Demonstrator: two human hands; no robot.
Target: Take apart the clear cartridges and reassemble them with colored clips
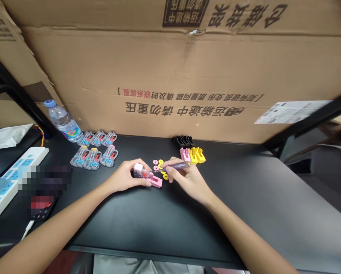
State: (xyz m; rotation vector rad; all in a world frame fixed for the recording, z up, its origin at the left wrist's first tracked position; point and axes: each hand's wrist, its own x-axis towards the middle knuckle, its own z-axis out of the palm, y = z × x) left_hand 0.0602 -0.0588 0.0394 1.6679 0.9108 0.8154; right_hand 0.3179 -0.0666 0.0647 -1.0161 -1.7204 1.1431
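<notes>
My left hand is closed round a small clear plastic piece with a pink top, which has a red part inside. A pink plastic part adjoins it by my thumb. In my right hand a screwdriver lies nearly level, and its thin shaft points left at the clear piece. Whether the tip touches a screw is too small to tell. Between my hands, partly behind the right fingers, lie small yellow rings and pink rings.
Several clear toy-like pieces stand in two rows at the left, by a water bottle. Behind my right hand are black parts and yellow parts. A power strip and phone lie left. Cardboard walls the back.
</notes>
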